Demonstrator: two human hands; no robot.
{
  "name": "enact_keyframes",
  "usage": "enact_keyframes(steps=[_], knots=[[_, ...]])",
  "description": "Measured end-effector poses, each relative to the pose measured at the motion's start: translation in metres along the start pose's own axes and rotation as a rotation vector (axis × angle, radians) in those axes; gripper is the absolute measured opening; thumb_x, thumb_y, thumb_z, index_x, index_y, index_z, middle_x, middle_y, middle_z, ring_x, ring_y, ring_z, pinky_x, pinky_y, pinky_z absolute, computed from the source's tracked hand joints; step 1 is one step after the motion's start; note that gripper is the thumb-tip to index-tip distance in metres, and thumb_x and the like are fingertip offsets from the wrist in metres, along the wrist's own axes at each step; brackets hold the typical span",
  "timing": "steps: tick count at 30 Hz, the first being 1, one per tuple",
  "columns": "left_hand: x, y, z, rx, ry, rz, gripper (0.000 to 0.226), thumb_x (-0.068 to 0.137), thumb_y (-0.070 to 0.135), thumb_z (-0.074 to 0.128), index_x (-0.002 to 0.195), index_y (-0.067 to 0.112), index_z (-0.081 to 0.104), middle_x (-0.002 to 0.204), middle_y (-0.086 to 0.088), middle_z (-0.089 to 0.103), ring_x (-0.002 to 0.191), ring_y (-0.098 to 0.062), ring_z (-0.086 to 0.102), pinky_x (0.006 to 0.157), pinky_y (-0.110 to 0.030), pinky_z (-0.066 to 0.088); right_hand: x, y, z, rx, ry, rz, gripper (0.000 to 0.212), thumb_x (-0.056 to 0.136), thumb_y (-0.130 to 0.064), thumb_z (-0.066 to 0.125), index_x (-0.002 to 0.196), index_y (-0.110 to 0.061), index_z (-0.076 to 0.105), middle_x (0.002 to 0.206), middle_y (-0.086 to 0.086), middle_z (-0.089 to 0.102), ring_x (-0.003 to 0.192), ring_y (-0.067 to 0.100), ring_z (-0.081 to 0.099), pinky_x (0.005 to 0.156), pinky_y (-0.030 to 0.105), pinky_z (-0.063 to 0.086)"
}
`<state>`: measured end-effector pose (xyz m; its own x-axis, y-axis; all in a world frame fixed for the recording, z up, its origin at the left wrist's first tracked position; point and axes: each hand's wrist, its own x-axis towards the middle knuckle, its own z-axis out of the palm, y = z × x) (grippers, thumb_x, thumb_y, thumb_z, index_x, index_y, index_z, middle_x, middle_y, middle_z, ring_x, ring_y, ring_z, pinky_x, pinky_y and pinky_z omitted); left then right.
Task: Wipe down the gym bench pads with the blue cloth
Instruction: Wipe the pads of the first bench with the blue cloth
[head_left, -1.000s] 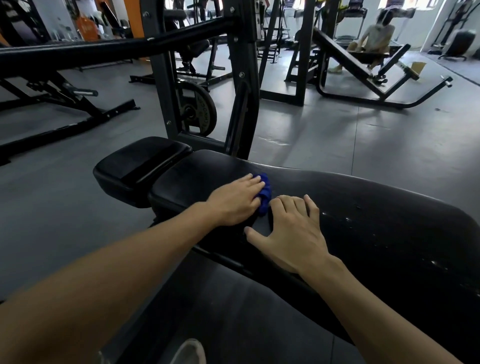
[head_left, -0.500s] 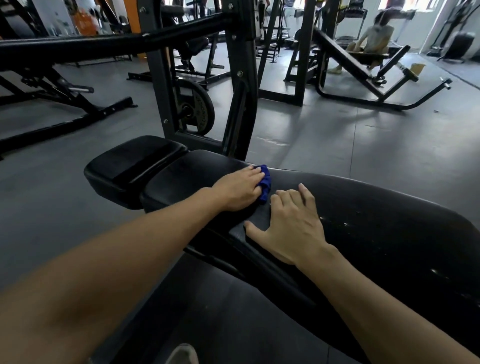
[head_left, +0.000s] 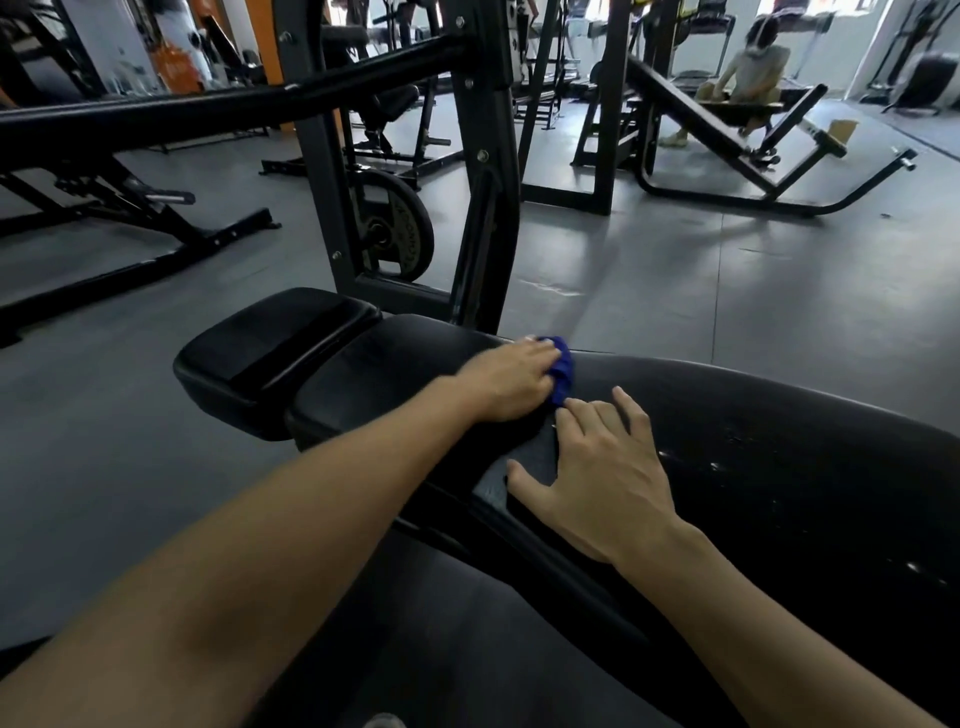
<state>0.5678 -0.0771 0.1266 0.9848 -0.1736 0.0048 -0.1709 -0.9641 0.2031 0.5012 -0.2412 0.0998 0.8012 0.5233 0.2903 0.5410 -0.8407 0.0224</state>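
Both hands on black bench pad (head_left: 779, 457), left hand (head_left: 511, 382) over blue cloth (head_left: 562, 369).

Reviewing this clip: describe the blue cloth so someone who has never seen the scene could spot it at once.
Start at the long black bench pad that fills the right foreground. At its far edge, near the upright rack post, the left hand presses down on a bunched blue cloth, just beyond the fingertips of the right hand. It is the only bright blue thing among black pads and grey floor.
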Motion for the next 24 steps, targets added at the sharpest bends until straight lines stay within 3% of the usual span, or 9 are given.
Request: enact_keyframes(steps=[3,5,9,17,20,24], knots=[[-0.029,-0.009,0.009,0.001,-0.004,0.094,0.053,0.11,0.026,0.036,0.16,0.014,0.028,0.169,0.001,0.019,0.156,-0.009,0.011,0.113,-0.01,-0.001,-0.001,0.002,0.003,0.013,0.015,-0.008,0.09,0.085,-0.081,0.02,0.129,-0.015,0.063,0.131,-0.001,0.063,0.128,0.015,0.051,0.124,0.044,0.011],[-0.036,-0.029,0.003,-0.001,-0.008,0.056,0.053,0.11,0.026,0.036,0.161,0.016,0.027,0.169,0.003,0.019,0.155,-0.007,0.011,0.111,-0.008,-0.001,-0.002,0.003,0.005,0.015,0.006,0.004,0.09,0.085,-0.08,0.022,0.131,-0.013,0.062,0.134,0.0,0.062,0.13,0.016,0.05,0.124,0.044,0.011],[-0.006,-0.041,-0.011,-0.038,0.003,-0.094,0.052,0.11,0.024,0.035,0.16,0.013,0.028,0.169,-0.003,0.021,0.156,-0.014,0.015,0.118,-0.018,0.007,-0.002,0.003,0.004,0.041,0.017,0.042,0.085,0.085,-0.077,0.028,0.128,-0.012,0.064,0.131,0.001,0.062,0.128,0.016,0.05,0.124,0.042,0.012],[-0.031,-0.008,0.012,-0.053,0.009,0.098,0.051,0.109,0.025,0.039,0.159,0.019,0.032,0.168,0.004,0.023,0.155,-0.008,0.012,0.12,-0.018,0.003,-0.003,0.001,0.0,0.048,0.116,0.042,0.07,0.087,-0.07,0.035,0.107,-0.012,0.069,0.107,0.002,0.069,0.108,0.019,0.059,0.119,0.041,0.024],[-0.063,-0.013,0.014,-0.067,0.019,0.111,0.051,0.11,0.026,0.039,0.16,0.019,0.03,0.168,0.007,0.022,0.155,-0.006,0.009,0.113,-0.01,-0.001,-0.004,0.0,-0.001,0.052,0.143,0.055,0.065,0.087,-0.068,0.037,0.104,-0.013,0.068,0.101,0.003,0.07,0.103,0.02,0.06,0.117,0.041,0.027],[-0.083,-0.009,0.011,-0.174,-0.038,0.067,0.064,0.108,0.031,0.045,0.163,0.012,0.017,0.17,-0.002,0.017,0.156,-0.011,0.008,0.113,-0.011,-0.001,-0.005,-0.002,-0.007,0.041,0.147,0.04,0.051,0.089,-0.062,0.041,0.1,-0.017,0.062,0.1,0.002,0.068,0.101,0.022,0.059,0.115,0.041,0.03]])
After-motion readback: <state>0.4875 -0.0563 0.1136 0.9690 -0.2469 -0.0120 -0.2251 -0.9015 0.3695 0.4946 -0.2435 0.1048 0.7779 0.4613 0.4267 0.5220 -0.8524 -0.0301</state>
